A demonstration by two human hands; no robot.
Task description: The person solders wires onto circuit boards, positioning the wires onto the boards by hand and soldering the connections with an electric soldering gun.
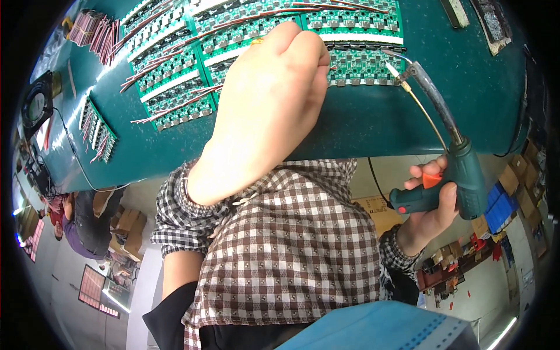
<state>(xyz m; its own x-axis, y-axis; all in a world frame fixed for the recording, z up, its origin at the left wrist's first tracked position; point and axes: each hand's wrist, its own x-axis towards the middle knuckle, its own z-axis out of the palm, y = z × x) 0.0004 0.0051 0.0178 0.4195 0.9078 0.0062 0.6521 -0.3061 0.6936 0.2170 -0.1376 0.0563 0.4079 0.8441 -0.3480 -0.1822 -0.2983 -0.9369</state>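
Note:
My right hand point(434, 201) is wrapped round the green grip of a soldering gun point(469, 169), its fingers by the red trigger. The gun's dark metal barrel points up and left. Its tip and a thin feed tube end just above the right end of a row of green circuit boards point(359, 67). Over the middle of the boards, my left hand point(274, 87) is closed with the knuckles up. Its fingertips and whatever they pinch are hidden; a short bit of reddish wire shows just right of them. Red and black wires point(175, 111) lie across the boards to the left.
A bundle of wires point(96, 35) lies at the far left of the green table point(373, 125). Nearer stands a small wired board panel point(97, 129), beside a black round-framed device point(39, 102). Two worn blocks point(491, 26) sit far right. Another person point(87, 227) is at the left.

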